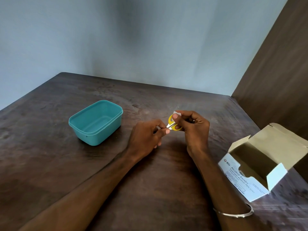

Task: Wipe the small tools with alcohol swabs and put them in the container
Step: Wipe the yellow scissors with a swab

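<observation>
I see the left hand (pixel 146 135) pinching the blade end of small yellow-handled scissors (pixel 173 125) above the table (pixel 50 147). The right hand (pixel 194 127) presses a white swab (pixel 177 113) onto the handles. The teal container (pixel 95 122) sits at nine o'clock of the hands, the swab box (pixel 260 165) at four o'clock.

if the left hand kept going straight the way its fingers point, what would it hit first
The left hand points up-right along the scissors it pinches, so it would probably meet the right hand first; depth is unclear.
</observation>
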